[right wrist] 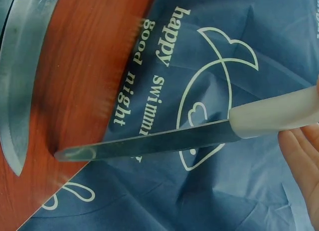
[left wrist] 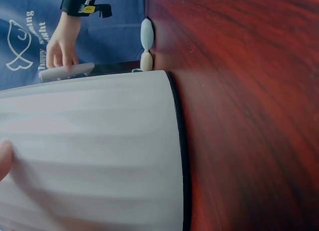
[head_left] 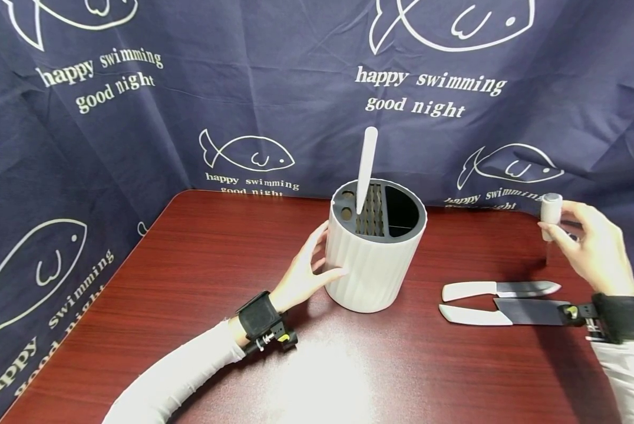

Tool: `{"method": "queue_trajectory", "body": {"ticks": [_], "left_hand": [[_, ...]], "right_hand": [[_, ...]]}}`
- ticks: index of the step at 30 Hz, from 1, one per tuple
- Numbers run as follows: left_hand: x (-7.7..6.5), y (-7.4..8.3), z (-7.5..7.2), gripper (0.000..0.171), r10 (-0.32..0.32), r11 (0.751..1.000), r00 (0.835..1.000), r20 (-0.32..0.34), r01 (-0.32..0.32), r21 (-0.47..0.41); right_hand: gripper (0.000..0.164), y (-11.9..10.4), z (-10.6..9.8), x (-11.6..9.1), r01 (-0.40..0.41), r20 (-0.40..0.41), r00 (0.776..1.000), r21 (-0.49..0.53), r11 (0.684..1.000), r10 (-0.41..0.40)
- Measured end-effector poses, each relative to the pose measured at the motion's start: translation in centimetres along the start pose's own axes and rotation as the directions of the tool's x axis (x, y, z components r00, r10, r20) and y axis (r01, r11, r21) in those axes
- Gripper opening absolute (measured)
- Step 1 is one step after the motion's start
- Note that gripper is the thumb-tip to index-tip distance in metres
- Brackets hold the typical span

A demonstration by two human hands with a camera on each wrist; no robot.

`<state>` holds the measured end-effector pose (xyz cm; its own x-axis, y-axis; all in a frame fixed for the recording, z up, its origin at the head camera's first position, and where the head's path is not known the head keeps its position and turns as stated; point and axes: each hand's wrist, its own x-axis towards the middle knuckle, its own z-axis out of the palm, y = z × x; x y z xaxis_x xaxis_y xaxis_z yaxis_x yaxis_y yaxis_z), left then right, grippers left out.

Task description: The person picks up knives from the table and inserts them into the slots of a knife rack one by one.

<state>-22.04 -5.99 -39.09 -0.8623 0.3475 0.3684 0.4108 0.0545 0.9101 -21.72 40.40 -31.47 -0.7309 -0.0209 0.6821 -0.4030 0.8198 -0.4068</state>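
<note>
A ribbed white knife block (head_left: pixel 370 271) with a dark slotted top stands upright on the table. My left hand (head_left: pixel 298 277) holds its left side, thumb on the front and fingers reaching behind; in the left wrist view only a thumb tip (left wrist: pixel 4 159) shows against the ribbed wall. One white-handled knife (head_left: pixel 367 159) sticks up from the slots, its blade hidden inside. At the far right, my right hand (head_left: pixel 595 247) grips another knife (right wrist: pixel 274 111) by its white handle, blade pointing down with the tip close to the tabletop. Its blade (right wrist: pixel 159 144) shows in full in the right wrist view.
Two more white-handled knives lie side by side right of the block: a narrower one (head_left: pixel 471 290) and, nearer me, a broad-bladed one (head_left: pixel 531 311). Red-brown wood makes up the table (head_left: pixel 232 247). A blue cloth (head_left: pixel 306 88) with fish prints hangs behind it.
</note>
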Motion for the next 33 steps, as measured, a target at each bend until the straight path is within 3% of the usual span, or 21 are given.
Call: {"method": "queue_trajectory", "body": {"ticks": [3,8,11,14,17,20,24,31,33], "left_hand": [[0.0,0.0,0.0,0.093,-0.001,1.0,1.0,0.001,0.001,0.004],[0.0,0.0,0.0,0.092,-0.002,1.0,1.0,0.003,0.002,0.007],[-0.1,0.0,0.0,0.092,-0.008,1.0,1.0,0.004,0.008,0.011],[-0.1,0.0,0.0,0.092,-0.013,1.0,1.0,0.006,0.013,0.01],[-0.1,-0.1,0.0,0.093,-0.01,1.0,1.0,0.008,0.009,0.004],[0.0,-0.1,0.0,0.093,-0.005,1.0,1.0,0.007,0.005,0.001],[0.0,-0.1,0.0,0.093,-0.005,1.0,1.0,0.006,0.005,0.001],[0.0,-0.2,0.1,0.092,-0.002,1.0,1.0,0.006,0.002,-0.001],[0.0,-0.2,0.1,0.092,-0.003,1.0,1.0,0.006,0.003,-0.004]], "right_hand": [[0.027,-0.2,-0.3,0.0,-0.034,-0.026,0.999,0.031,0.999,0.035],[0.045,-0.4,-0.7,-0.1,-0.086,-0.078,0.993,0.078,0.993,0.092],[0.046,-0.4,-0.9,-0.2,-0.121,-0.117,0.985,0.087,0.989,0.131],[0.043,-0.4,-1.0,-0.4,-0.176,-0.154,0.968,0.135,0.975,0.196],[0.042,-0.2,-1.0,-0.4,-0.228,-0.187,0.941,0.264,0.937,0.282],[0.04,0.1,-0.9,-0.5,-0.199,-0.205,0.914,0.527,0.826,0.351],[0.037,0.0,-0.7,-0.7,-0.091,-0.225,0.875,0.794,0.602,0.428],[0.032,0.0,-0.3,-1.0,0.12,-0.241,0.783,0.963,0.241,0.573],[0.032,0.1,-0.2,-1.1,0.179,-0.24,0.769,0.971,0.161,0.593]]}}
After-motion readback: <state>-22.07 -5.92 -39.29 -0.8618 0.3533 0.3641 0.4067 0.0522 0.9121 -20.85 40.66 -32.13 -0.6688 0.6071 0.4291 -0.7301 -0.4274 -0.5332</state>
